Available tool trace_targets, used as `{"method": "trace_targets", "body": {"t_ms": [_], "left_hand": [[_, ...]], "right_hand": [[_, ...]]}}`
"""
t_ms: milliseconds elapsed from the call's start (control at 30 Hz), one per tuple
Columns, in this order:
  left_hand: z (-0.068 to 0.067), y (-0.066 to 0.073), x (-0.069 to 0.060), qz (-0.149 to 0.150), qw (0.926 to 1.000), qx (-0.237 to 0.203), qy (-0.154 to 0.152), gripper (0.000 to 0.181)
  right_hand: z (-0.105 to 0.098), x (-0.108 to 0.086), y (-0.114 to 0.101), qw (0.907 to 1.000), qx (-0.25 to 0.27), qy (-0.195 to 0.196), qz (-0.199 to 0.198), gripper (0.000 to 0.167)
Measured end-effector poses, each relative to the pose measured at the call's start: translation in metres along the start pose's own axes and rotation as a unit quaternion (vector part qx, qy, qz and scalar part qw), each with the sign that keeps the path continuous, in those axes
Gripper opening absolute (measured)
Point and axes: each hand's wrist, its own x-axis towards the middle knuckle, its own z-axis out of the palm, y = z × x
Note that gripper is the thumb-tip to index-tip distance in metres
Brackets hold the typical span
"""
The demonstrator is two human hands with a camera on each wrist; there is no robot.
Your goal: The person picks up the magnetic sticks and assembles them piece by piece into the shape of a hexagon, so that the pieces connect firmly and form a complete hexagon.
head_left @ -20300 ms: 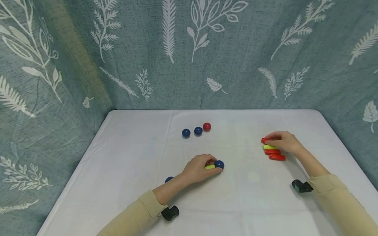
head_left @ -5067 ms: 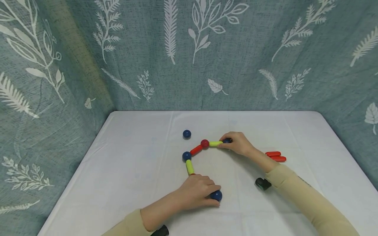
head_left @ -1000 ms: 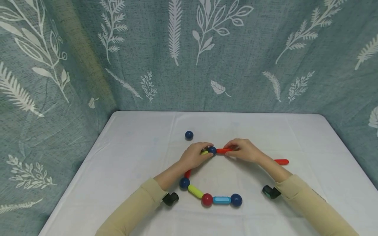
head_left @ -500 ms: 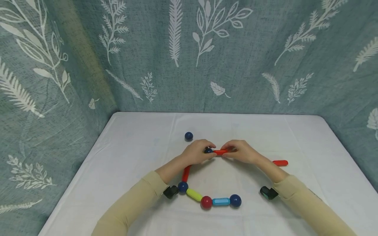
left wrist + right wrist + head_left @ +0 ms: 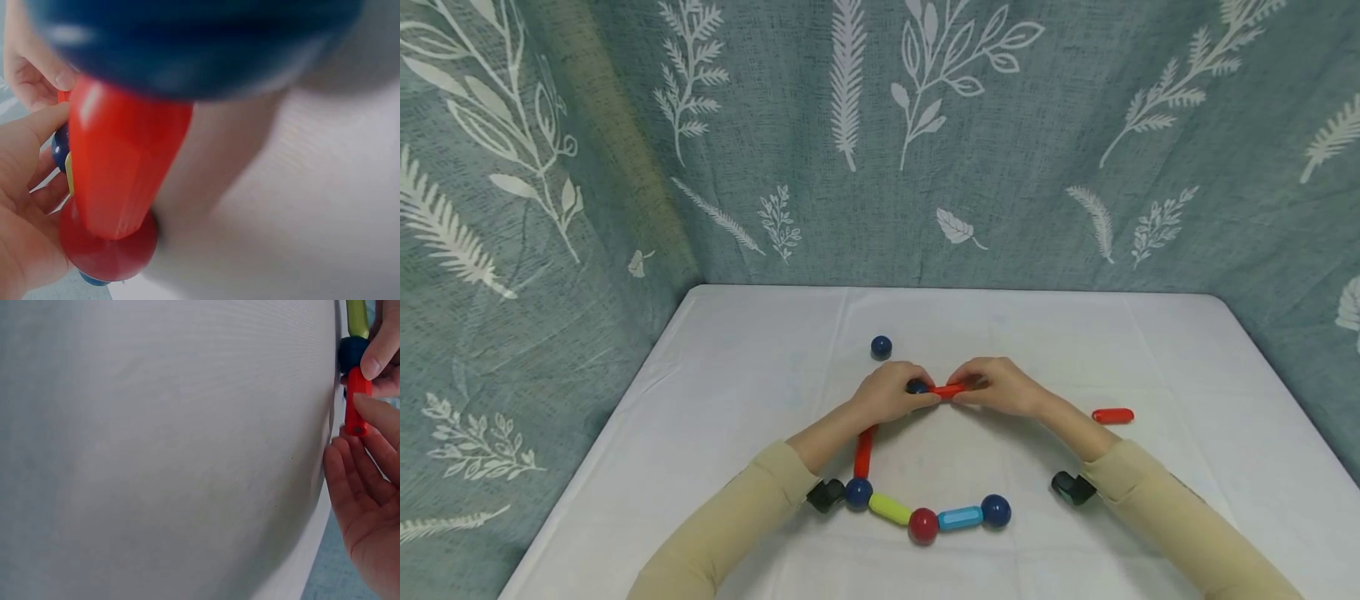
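Observation:
My left hand (image 5: 891, 392) grips a dark blue ball (image 5: 917, 387) at the far end of a chain of balls and coloured rods. A red rod (image 5: 947, 391) extends from that ball, and my right hand (image 5: 1003, 387) pinches it between thumb and fingers. In the right wrist view the red rod (image 5: 357, 403) meets the blue ball (image 5: 354, 354), with a yellow-green rod (image 5: 357, 317) on its other side. Beneath my left hand the chain continues through a red rod (image 5: 863, 454), blue ball (image 5: 859, 493), yellow-green rod (image 5: 890, 508), red ball (image 5: 922, 526), light blue rod (image 5: 960, 517) and blue ball (image 5: 996, 511).
A loose blue ball (image 5: 882, 347) lies behind my left hand. One loose red rod (image 5: 1112, 415) rests on the white tablecloth (image 5: 760, 350) to the right. A leaf-patterned curtain (image 5: 880, 225) hangs behind the table.
Over the last second both hands have shifted slightly left with the gripped ball and red rod. The near part of the chain has swung a little left and nearer. Earlier, several rods lay at right.

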Motion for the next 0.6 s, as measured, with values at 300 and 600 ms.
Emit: {"method": "trace_targets", "body": {"t_ms": [300, 600], "left_hand": [[-0.001, -0.005, -0.006, -0.007, 0.9997, 0.003, 0.022, 0.023], [0.001, -0.007, -0.012, 0.004, 0.9989, 0.001, 0.046, 0.019]], "right_hand": [[-0.006, 0.022, -0.007, 0.9999, 0.003, 0.005, 0.012, 0.019], [0.001, 0.076, -0.01, 0.9987, -0.042, -0.009, -0.027, 0.026]]}}
